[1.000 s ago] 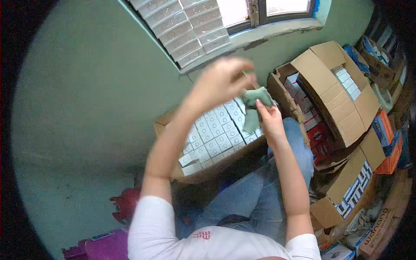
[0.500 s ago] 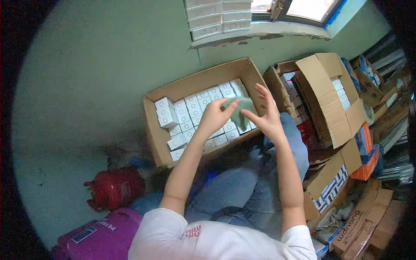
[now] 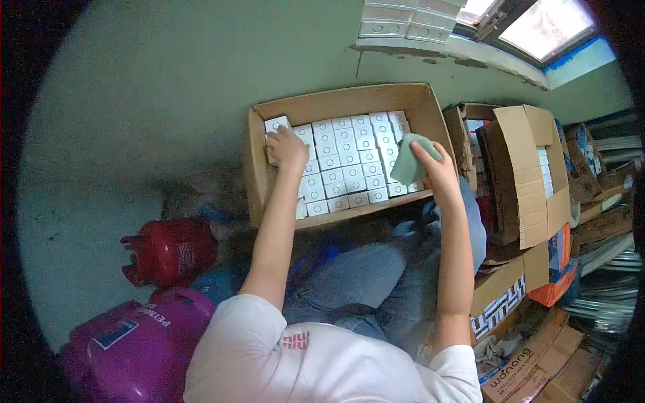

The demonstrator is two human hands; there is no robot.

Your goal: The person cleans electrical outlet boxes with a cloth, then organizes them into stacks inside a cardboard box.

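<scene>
A large open cardboard carton in front of me holds rows of small white boxes, each marked with a small round print. My left hand reaches into its left end. Its fingers are closed around a taller-standing white box in the far left corner, and they partly cover it. Over the right end of the carton, my right hand pinches a pale green cloth between thumb and fingers. The cloth hangs above the rightmost boxes and hides some of them.
White boxes are stacked on the window sill. To the right stands another open carton, with more cartons and metal lengths beyond. A red gas cylinder and a purple cylinder stand at my left.
My hands have moved apart. The cloth has passed into my right hand alone, while my left hand has gone left onto the corner white box. The camera view has shifted.
</scene>
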